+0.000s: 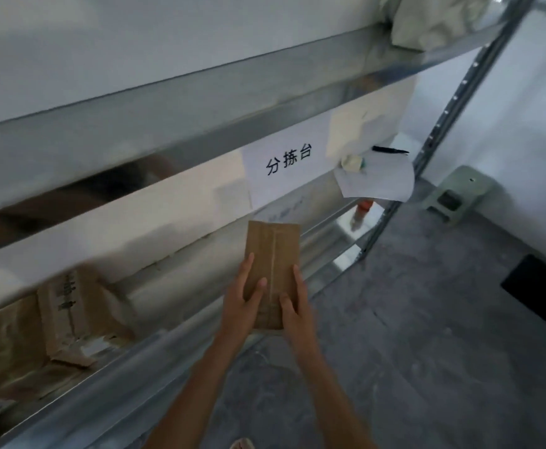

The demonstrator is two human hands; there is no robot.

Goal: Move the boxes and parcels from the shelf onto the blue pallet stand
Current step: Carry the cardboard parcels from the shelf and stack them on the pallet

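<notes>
Two hands at centre frame: my left hand [244, 298] and right hand [294, 306] hold one flat brown parcel [273, 254] between them, fingers [245, 270] laid along its sides and curled lightly round its edges, just in front of the metal shelf [200, 124]. At lower left, more cardboard boxes [67, 315] remain on the shelf. The blue pallet stand is out of view, so I judge much work is left.

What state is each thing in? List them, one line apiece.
small cardboard box: taped shut, held off the shelf.
left hand: grips the box's left side.
right hand: grips its right side.
larger carton: on the lower shelf, crumpled.
paper sign: hanging from the shelf rail.
</notes>
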